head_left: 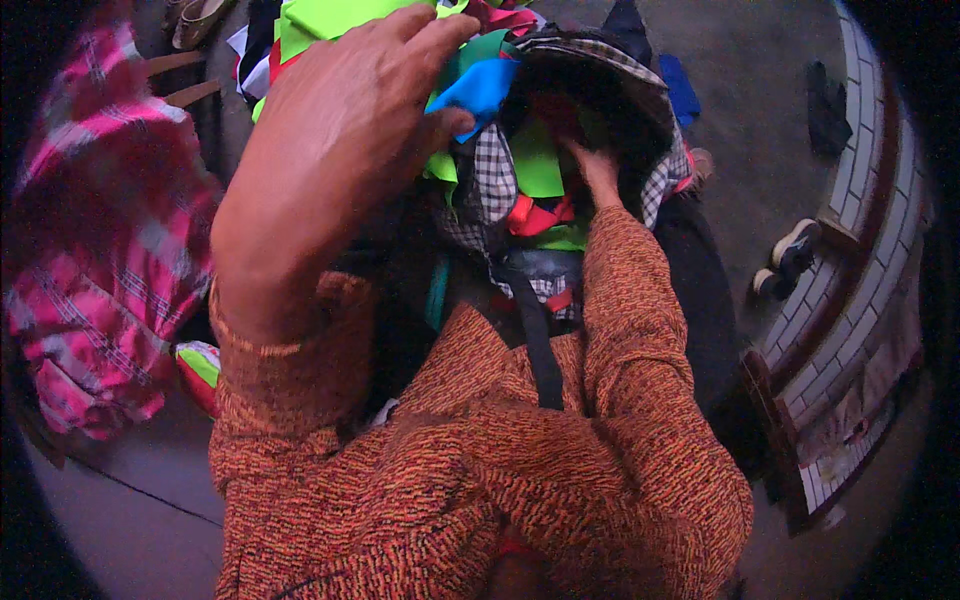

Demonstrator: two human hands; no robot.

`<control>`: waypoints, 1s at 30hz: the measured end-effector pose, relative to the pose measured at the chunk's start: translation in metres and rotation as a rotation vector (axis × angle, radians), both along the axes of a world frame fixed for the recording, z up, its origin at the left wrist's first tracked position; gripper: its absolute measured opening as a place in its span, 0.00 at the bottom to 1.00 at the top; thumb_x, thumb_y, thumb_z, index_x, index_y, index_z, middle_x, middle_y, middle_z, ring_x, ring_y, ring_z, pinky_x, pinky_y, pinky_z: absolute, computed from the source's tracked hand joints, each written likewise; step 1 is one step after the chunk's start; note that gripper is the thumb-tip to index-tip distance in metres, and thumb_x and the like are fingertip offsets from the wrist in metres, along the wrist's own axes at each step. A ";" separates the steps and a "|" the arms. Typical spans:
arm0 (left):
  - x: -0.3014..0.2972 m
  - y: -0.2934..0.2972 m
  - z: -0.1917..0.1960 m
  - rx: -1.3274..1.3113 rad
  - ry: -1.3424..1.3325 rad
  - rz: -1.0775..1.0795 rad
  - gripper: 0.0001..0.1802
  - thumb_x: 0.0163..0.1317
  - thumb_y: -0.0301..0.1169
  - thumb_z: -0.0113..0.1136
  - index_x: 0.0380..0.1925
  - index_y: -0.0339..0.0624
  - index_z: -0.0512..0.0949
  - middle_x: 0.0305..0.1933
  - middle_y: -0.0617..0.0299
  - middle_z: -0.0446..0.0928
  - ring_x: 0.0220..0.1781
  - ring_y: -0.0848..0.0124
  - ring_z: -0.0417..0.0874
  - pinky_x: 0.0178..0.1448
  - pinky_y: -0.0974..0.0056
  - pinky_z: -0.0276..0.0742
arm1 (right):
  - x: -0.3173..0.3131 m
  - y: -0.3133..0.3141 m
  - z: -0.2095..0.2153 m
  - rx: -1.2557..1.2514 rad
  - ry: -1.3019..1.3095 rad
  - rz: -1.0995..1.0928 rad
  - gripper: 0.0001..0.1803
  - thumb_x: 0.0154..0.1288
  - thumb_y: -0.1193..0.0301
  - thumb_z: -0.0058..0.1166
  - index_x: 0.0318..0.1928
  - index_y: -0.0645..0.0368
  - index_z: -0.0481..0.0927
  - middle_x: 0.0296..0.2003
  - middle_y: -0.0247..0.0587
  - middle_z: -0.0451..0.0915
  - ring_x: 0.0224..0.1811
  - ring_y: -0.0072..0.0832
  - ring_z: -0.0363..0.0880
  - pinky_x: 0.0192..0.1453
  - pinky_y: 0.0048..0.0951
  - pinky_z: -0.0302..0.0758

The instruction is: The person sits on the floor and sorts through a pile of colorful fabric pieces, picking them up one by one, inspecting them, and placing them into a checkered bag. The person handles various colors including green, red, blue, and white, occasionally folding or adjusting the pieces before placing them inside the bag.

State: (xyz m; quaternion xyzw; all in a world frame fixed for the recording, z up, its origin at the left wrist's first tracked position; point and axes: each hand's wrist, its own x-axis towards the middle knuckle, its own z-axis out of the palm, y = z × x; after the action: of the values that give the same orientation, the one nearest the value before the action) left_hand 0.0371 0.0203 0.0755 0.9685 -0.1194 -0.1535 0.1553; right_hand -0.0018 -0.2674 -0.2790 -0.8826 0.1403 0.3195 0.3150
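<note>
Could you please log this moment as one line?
left hand: raised, apparently empty | right hand: inside checkered bag, fingers hidden | bag: open, holding bright fabric pieces

Fisheye head view, downward, very near the left hand [352, 112].

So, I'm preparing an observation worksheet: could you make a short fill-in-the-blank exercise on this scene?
1. The hand inside the checked bag is the person's ____ hand.
2. In the picture, the bright blue scrap shows closest to the left hand's ____.
3. The plaid cloth at the picture's left is mainly ____.
Missing words: right; thumb; pink.
</note>
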 end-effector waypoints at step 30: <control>0.014 -0.049 0.000 -0.015 0.183 0.085 0.33 0.43 0.26 0.62 0.55 0.51 0.67 0.58 0.55 0.67 0.58 0.55 0.69 0.59 0.60 0.66 | -0.111 -0.016 -0.022 -0.416 -0.009 0.254 0.08 0.45 0.70 0.51 0.25 0.60 0.79 0.30 0.53 0.79 0.33 0.47 0.79 0.35 0.44 0.74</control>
State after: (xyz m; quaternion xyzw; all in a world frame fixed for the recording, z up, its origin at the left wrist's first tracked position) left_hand 0.0507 -0.0291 0.0755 0.9535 -0.0647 -0.2336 0.1790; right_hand -0.1128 -0.2839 -0.3008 -0.9404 0.0896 0.3170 0.0842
